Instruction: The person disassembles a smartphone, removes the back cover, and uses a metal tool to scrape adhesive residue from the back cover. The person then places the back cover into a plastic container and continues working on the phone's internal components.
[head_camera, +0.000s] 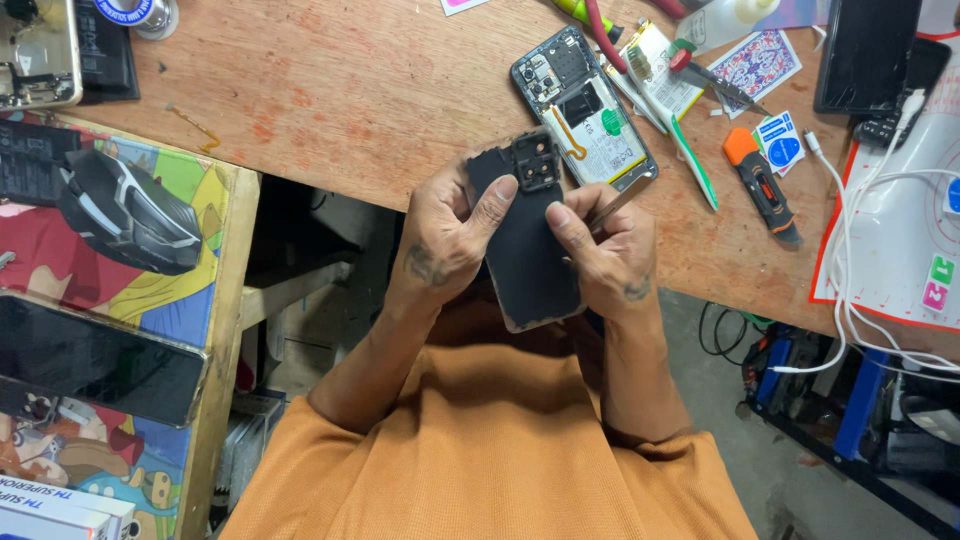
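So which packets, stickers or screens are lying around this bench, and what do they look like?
Dark phone screen: left side shelf, glossy black rectangle, unlit.
Black tablet or screen: top right, flat dark rectangle.
Small packets: right of the opened phone, white with blue round marks.
Patterned card: top right, blue and red ornament.
Boxes: bottom left corner, white and blue.
Stickers: on the white mat, green and pink squares.
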